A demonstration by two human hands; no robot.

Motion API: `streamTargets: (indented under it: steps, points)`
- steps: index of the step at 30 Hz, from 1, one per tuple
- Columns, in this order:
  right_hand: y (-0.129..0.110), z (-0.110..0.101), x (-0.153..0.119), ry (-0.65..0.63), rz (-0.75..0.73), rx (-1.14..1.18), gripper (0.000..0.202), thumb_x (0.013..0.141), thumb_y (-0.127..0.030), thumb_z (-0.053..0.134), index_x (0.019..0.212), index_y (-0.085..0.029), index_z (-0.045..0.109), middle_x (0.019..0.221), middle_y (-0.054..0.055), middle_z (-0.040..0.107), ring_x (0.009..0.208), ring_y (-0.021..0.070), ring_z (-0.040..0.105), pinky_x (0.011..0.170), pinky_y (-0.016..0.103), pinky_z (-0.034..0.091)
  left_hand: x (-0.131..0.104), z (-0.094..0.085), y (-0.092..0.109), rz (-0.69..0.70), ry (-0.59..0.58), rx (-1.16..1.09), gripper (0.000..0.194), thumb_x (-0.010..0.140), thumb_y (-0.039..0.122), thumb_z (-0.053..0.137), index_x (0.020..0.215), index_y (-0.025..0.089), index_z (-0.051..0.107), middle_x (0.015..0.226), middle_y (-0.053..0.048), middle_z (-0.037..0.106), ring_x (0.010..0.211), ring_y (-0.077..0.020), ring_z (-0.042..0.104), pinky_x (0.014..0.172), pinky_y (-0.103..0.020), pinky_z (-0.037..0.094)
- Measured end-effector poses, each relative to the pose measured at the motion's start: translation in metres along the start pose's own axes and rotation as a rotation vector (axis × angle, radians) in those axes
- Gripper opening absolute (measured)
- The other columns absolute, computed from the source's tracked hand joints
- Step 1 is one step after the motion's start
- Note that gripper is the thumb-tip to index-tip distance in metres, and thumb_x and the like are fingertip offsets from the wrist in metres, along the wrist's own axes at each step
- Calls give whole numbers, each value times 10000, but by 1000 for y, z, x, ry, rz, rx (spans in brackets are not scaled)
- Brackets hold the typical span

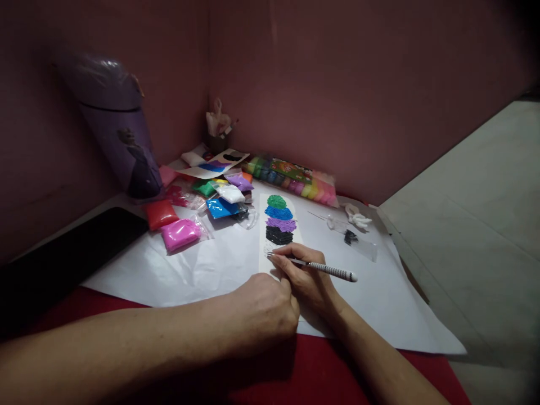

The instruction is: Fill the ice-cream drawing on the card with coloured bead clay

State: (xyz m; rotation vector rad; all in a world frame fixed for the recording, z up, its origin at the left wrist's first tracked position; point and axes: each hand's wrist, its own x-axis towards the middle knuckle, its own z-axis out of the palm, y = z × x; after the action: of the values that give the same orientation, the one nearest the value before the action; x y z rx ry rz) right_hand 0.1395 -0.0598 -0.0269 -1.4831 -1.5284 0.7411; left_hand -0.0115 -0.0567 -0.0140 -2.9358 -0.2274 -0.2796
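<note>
A narrow pale card strip (pixel 298 236) lies before me with textured patches in a column: green (pixel 277 201), blue (pixel 279 212), purple (pixel 281 225), black (pixel 279 235), and white (pixel 270 249) nearest me. My right hand (pixel 307 275) pinches a slim pen-like tool (pixel 331 271) with a striped handle. Its thin tip is at the white patch. My left hand (pixel 268 306) is curled into a fist over the strip's near end, beside my right hand; its fingertips are hidden, so I cannot see whether it holds anything.
White paper (pixel 202 275) covers a red table (pixel 320 371). Bags of coloured clay (pixel 181 233) and a painted card (pixel 215 164) lie left. A long clay pack (pixel 295 180) lies behind, a purple bottle-shaped item (pixel 122 135) back left, white lumps (pixel 358 216) right, a dark slab (pixel 84 253) left.
</note>
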Motion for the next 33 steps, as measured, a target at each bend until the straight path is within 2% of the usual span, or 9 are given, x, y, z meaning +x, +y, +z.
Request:
streamTargets:
  steps: [3, 6, 12, 20, 28, 33]
  points:
    - [0, -1, 1, -6, -26, -45, 118, 818, -281, 662, 813, -185, 730, 806, 52, 719, 702, 172, 636, 602, 278, 504, 0, 0, 0, 14, 4, 10, 82, 791, 119, 528, 800, 101, 608, 739, -126, 648, 586, -199, 590, 405, -292, 373]
    - [0, -1, 2, -17, -40, -71, 116, 824, -272, 653, 795, -187, 726, 811, 52, 722, 721, 177, 637, 620, 281, 502, 0, -2, 0, 13, -42, 6, 91, 782, 107, 525, 799, 105, 614, 782, -141, 670, 610, -205, 604, 412, -296, 390]
    - [-2, -3, 0, -27, -12, -37, 129, 826, -250, 629, 764, -183, 720, 781, 45, 712, 711, 173, 629, 619, 271, 497, 1, -9, -1, 20, -75, -19, 79, 798, 122, 537, 815, 99, 610, 802, -152, 674, 612, -199, 615, 426, -286, 409]
    - [1, -3, 1, -17, 44, -7, 138, 820, -258, 630, 726, -180, 696, 721, 32, 690, 649, 154, 594, 591, 270, 473, 5, -19, -2, -2, -227, -36, 196, 805, 95, 493, 920, 68, 649, 899, -183, 690, 592, -178, 611, 398, -275, 374]
    - [-8, -8, 1, -23, 23, -60, 134, 800, -209, 627, 686, -176, 690, 691, 24, 676, 681, 164, 591, 638, 288, 456, 1, -12, 0, 6, -129, -2, 225, 804, 92, 488, 945, 55, 659, 906, -191, 683, 601, -183, 606, 378, -290, 328]
    - [-4, -10, 0, -17, 19, -70, 149, 805, -223, 624, 678, -174, 684, 679, 26, 674, 662, 162, 584, 617, 283, 448, 1, -15, -2, 36, -167, -18, 211, 825, 109, 503, 959, 65, 660, 900, -174, 686, 625, -185, 608, 372, -288, 312]
